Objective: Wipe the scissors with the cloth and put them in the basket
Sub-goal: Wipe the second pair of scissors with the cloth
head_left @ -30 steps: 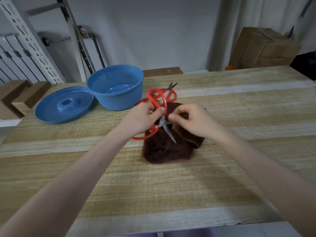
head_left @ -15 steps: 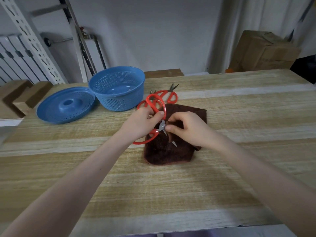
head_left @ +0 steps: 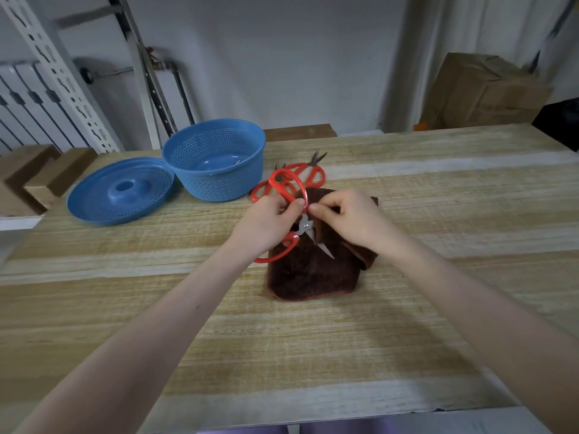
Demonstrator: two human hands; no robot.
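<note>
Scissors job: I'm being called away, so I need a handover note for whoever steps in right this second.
Left hand: holds the scissors by their red grip, blades pointing down.
Right hand: pinches a fold of the cloth against a blade.
The basket stands open to the left, with its lid beside it. More red scissors lie behind the cloth.
Done: this pair is picked up and wiping is under way.
Left: finish wiping and put it in the basket. The other pairs look untouched.
</note>
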